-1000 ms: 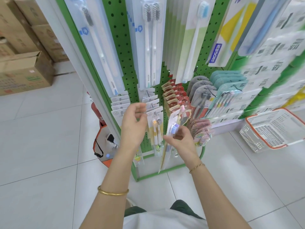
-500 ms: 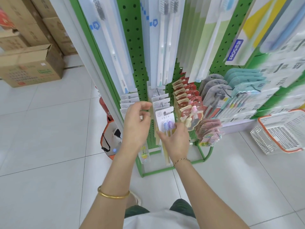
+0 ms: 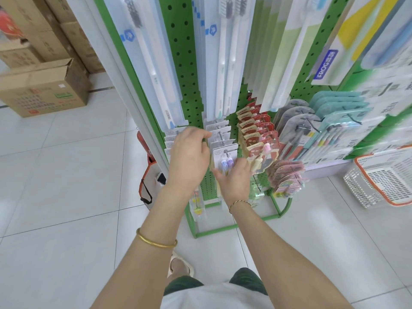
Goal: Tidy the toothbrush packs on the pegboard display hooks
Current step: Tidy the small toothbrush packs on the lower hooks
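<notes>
Purple-brush pack now hung on hook; right hand flat against it; left hand curled, grip unclear.

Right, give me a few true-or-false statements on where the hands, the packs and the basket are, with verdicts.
1. The right hand touches the front white pack on its hook. True.
2. The white basket stands on the floor at the left of the picture. False: it is at the right.
3. The left hand hangs down at the person's side. False: it is up at the display, fingers curled, just left of the front white pack.
4. The red packs hang to the right of the front white pack. True.
</notes>
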Demonstrator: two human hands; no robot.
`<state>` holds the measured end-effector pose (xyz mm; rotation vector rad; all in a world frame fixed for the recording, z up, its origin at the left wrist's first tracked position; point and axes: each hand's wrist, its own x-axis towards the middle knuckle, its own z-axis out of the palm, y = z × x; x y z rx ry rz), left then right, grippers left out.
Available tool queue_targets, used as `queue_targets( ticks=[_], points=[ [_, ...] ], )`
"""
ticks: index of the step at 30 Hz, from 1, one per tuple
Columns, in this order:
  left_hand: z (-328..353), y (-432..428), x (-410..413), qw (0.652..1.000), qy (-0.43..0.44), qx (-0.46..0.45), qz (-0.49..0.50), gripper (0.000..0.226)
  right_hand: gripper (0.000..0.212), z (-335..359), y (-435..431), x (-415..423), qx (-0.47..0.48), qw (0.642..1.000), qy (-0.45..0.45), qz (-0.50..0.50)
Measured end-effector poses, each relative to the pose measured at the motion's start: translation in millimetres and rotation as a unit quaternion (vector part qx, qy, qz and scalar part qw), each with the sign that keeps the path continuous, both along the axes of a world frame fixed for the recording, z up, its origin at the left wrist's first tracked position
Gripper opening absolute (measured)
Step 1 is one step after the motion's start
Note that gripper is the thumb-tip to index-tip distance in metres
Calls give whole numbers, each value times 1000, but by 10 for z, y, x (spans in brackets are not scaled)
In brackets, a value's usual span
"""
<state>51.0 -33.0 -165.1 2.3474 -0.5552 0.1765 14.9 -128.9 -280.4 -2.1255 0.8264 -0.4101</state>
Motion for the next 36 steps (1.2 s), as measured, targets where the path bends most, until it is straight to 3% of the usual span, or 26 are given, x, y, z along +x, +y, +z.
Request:
queue_targets(
  ticks=[4, 9, 15, 18, 23, 28, 36],
  points=[
    [-3, -122, 171, 992, -37, 119, -21, 41, 58, 9, 16, -16, 11, 1000, 1, 8],
    [4, -275, 392, 955, -71, 288, -7, 44, 62, 67, 23, -76, 6, 999, 37, 20],
    [2, -428, 602, 931, -49, 361, -6, 50, 56, 256, -32, -268, -42, 995, 87, 33],
    [-23, -498, 701, 945, -5, 327, 11, 38, 44, 408, -62, -385, -84, 994, 61, 30],
    [-26, -557, 779, 980, 99, 150, 90, 26, 35, 582, -99, -477, -109, 994, 15, 22],
    [87, -552, 782, 975, 165, 121, 87, 35, 38, 586, -103, -506, -100, 995, 7, 17],
    [127, -551, 656, 985, 98, 100, 102, 23, 41, 629, -18, -498, -108, 994, -17, 17]
  ],
)
